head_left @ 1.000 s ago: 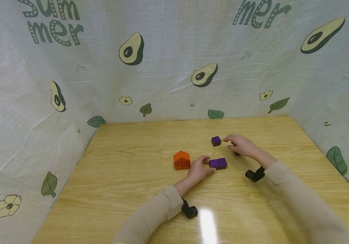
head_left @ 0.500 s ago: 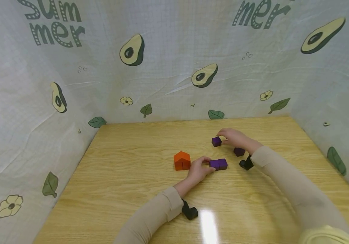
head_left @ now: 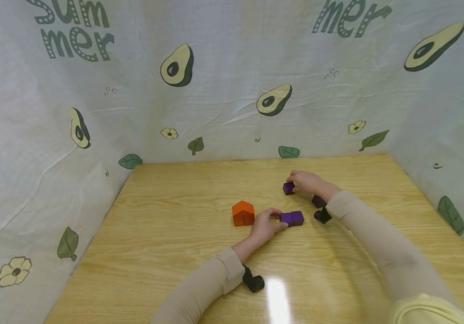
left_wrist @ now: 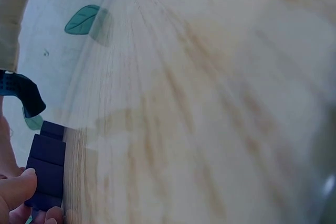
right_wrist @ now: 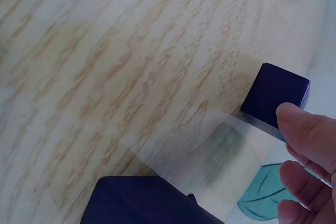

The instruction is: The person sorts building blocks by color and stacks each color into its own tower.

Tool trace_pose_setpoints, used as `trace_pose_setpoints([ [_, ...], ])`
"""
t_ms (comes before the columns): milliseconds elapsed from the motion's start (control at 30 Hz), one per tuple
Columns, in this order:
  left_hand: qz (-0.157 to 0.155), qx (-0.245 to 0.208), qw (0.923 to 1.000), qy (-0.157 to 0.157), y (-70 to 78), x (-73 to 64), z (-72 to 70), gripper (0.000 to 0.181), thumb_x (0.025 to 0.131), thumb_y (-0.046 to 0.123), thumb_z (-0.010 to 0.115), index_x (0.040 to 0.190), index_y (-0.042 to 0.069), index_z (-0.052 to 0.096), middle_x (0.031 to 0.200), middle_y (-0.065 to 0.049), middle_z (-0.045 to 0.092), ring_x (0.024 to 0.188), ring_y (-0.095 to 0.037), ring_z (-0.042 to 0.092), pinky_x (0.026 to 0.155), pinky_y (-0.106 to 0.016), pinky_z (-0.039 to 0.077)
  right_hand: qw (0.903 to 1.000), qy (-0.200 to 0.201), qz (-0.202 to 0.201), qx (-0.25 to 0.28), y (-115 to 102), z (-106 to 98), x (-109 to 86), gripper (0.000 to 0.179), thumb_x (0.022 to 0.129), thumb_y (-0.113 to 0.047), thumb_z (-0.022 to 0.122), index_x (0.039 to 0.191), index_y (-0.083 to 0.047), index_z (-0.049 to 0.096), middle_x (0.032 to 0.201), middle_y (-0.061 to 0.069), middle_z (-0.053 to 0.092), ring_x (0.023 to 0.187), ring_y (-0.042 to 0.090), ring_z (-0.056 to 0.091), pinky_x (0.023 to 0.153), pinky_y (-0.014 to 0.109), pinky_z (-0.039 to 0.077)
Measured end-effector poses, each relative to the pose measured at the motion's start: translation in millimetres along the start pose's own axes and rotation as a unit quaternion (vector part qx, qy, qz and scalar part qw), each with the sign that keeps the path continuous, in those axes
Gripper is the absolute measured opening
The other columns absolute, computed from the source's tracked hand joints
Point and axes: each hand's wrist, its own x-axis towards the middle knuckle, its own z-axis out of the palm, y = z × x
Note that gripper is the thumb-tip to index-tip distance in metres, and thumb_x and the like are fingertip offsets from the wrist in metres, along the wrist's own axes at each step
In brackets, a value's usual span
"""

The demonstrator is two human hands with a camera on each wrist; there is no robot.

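Note:
Two purple blocks stand side by side in the middle of the table. My left hand holds their left end between thumb and fingers; in the left wrist view the thumb lies on a purple block. Farther back, my right hand pinches a small purple cube, which appears to rest on the table. The right wrist view shows the thumb against that cube. A dark purple block lies under the right wrist, partly covered.
An orange house-shaped group of blocks stands just left of my left hand. The wooden table is bounded at the back and sides by a hanging cloth with avocado prints. A black wrist camera sits under the left cuff.
My right hand has moved left and back from beside the dark purple block to the small purple cube and taken hold of it. The left hand has stayed in place.

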Motion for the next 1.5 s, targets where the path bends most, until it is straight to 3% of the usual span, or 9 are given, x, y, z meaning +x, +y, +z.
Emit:
trace_pose_setpoints([
  [567, -0.011, -0.014, 0.9998, -0.003, 1.7, -0.2, 1.2, 0.029, 0.076, 0.021, 0.075, 0.101, 0.012, 0.065, 0.097, 0.002, 0.065, 0.092, -0.012, 0.057, 0.082, -0.026, 0.045, 0.9992, -0.026, 0.019, 0.022, 5.6, 1.9, 0.7, 0.029, 0.082, -0.010, 0.066, 0.108, 0.003, 0.061, 0.103, 0.015, 0.058, 0.093, 0.029, 0.058, 0.080, 0.041, 0.047],
  [1133, -0.004, -0.018, 0.9998, -0.004, 0.7, -0.1, -0.4, 0.029, 0.076, 0.021, 0.075, 0.101, 0.011, 0.065, 0.095, 0.001, 0.065, 0.090, -0.013, 0.057, 0.080, -0.027, 0.045, 0.9993, 0.000, 0.007, 0.037, -14.3, -16.1, -25.5, 0.029, 0.082, -0.011, 0.067, 0.107, 0.003, 0.062, 0.103, 0.014, 0.059, 0.096, 0.032, 0.059, 0.081, 0.044, 0.047],
  [1500, 0.001, -0.016, 0.9999, -0.003, -1.9, 0.7, 0.1, 0.031, 0.075, 0.022, 0.076, 0.102, 0.011, 0.065, 0.095, 0.000, 0.065, 0.089, -0.014, 0.058, 0.078, -0.027, 0.045, 0.9975, 0.016, -0.033, 0.060, -34.2, -23.9, -42.4, 0.028, 0.080, -0.013, 0.069, 0.104, 0.000, 0.063, 0.098, 0.009, 0.060, 0.072, 0.016, 0.052, 0.062, 0.027, 0.043],
])
